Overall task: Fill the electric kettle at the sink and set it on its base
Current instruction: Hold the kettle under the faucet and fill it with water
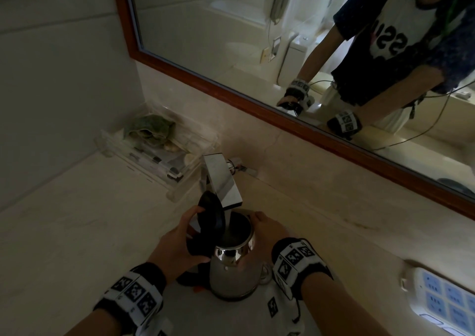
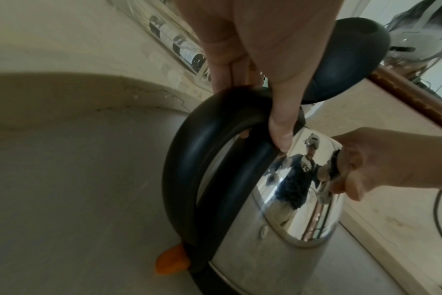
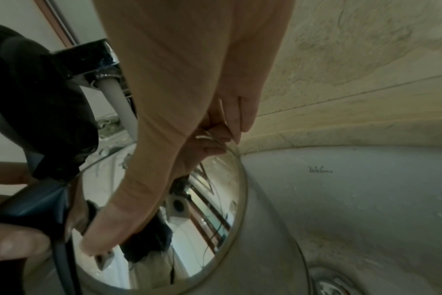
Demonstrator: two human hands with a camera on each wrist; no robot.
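A steel electric kettle [image 1: 232, 269] stands in the sink basin [image 3: 366, 199] under the chrome faucet [image 1: 222, 181]. Its black lid [image 1: 209, 213] is tipped open. A stream of water [image 1: 227, 221] runs from the faucet into the kettle's mouth. My left hand [image 1: 177, 245] grips the black handle [image 2: 189, 159], fingers [image 2: 280, 127] wrapped over its top. My right hand [image 1: 270, 233] holds the kettle's upper body on the right side, its thumb [image 3: 139, 179] across the shiny wall. An orange switch [image 2: 170, 261] sticks out below the handle. The kettle's base is not in view.
A clear tray [image 1: 159, 161] of toiletries with a green cloth sits on the counter behind and left of the faucet. A white power strip [image 1: 442, 302] lies on the counter at the right. A wood-framed mirror [image 1: 282, 119] runs along the back wall. The drain [image 3: 333, 283] is beside the kettle.
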